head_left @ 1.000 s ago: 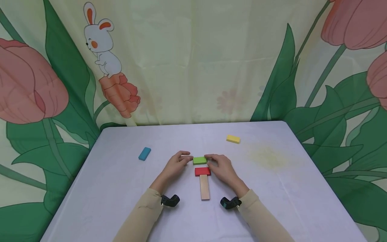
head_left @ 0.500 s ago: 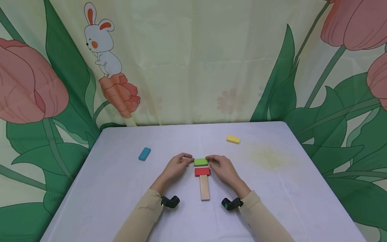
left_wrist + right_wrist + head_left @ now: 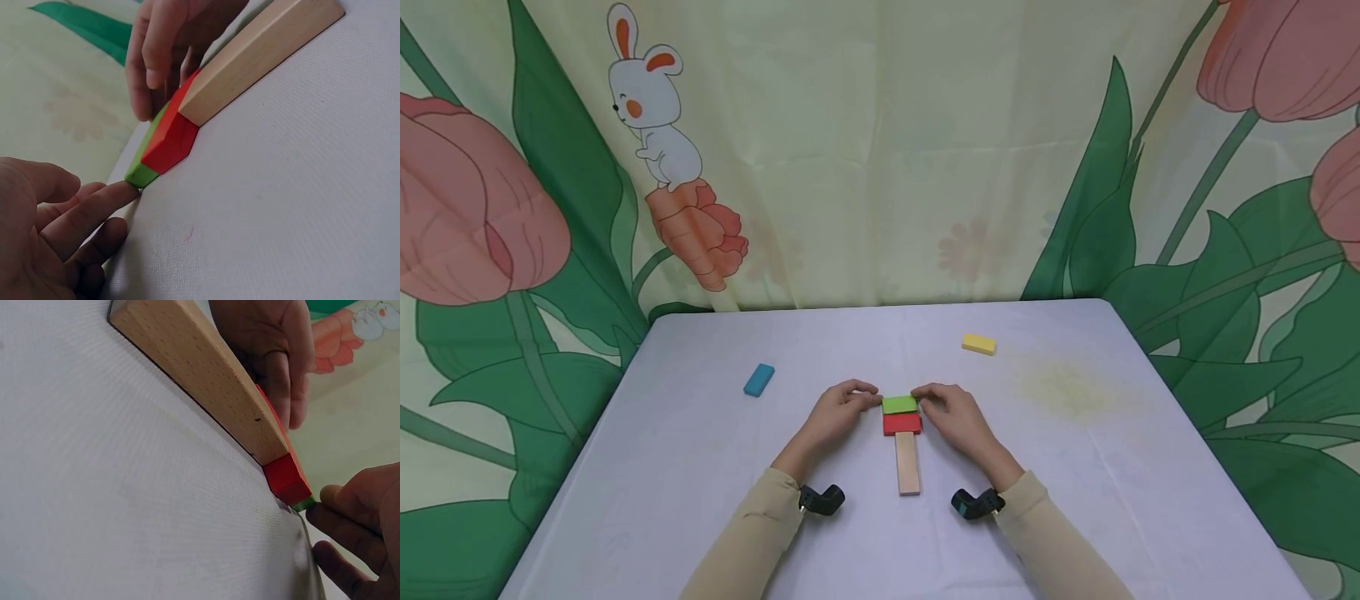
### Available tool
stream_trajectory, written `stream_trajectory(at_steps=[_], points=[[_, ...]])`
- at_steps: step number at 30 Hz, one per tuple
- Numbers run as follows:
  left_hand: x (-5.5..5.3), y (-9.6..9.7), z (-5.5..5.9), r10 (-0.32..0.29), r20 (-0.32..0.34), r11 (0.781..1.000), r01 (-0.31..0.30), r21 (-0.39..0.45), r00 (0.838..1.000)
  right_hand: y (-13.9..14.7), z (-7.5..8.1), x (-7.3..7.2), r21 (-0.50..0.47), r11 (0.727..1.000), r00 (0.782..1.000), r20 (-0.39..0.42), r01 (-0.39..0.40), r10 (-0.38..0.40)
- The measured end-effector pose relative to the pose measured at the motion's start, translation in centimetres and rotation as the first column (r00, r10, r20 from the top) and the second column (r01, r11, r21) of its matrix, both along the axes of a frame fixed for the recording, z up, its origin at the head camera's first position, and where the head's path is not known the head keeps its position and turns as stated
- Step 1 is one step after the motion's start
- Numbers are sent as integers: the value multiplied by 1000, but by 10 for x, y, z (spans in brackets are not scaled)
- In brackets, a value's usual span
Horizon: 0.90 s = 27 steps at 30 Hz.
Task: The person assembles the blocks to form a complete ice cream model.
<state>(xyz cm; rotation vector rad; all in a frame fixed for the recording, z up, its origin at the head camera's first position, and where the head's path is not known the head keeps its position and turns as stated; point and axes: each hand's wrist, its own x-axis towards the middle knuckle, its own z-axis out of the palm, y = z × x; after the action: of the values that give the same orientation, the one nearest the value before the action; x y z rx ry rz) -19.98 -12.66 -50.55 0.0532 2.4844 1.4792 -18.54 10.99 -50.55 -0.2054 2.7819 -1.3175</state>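
A green block point(image 3: 899, 405) lies flat against the far side of a red block point(image 3: 902, 424), which has slanted ends. A long bare-wood block point(image 3: 907, 463) meets the red block's near side, forming a T shape. My left hand point(image 3: 844, 413) touches the green block's left end with a straight fingertip; its thumb stays apart, as the left wrist view shows. On the opposite end, my right hand point(image 3: 957, 418) has its fingertips right at the green block. In the right wrist view only a small corner of the green block shows beyond the red one.
A blue block point(image 3: 759, 380) lies at the far left of the white-covered table point(image 3: 647, 483). Farther back on the right is a yellow block point(image 3: 978, 344). Behind the table hangs a curtain point(image 3: 880, 158) printed with tulips and a rabbit.
The green block has moved toward the person, both hands travelling with it, and the gap between it and the red block has closed. The other blocks lie as before.
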Motion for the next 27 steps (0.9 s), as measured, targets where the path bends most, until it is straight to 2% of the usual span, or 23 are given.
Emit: stream_trajectory(at_steps=[11, 19, 24, 27], points=[[0, 0, -2, 3, -16, 1000, -3, -7, 1000, 0, -2, 5, 47, 999, 1000, 9, 19, -19], [-1, -2, -3, 0, 8, 1000, 0, 6, 1000, 2, -3, 6, 33, 999, 1000, 15, -1, 0], [-2, -5, 1, 7, 33, 1000, -7, -3, 999, 3, -3, 7, 36, 999, 999, 39, -1, 0], [-2, -9, 5, -5, 26, 1000, 5, -1, 1000, 4, -3, 7, 50, 999, 999, 43, -5, 3]])
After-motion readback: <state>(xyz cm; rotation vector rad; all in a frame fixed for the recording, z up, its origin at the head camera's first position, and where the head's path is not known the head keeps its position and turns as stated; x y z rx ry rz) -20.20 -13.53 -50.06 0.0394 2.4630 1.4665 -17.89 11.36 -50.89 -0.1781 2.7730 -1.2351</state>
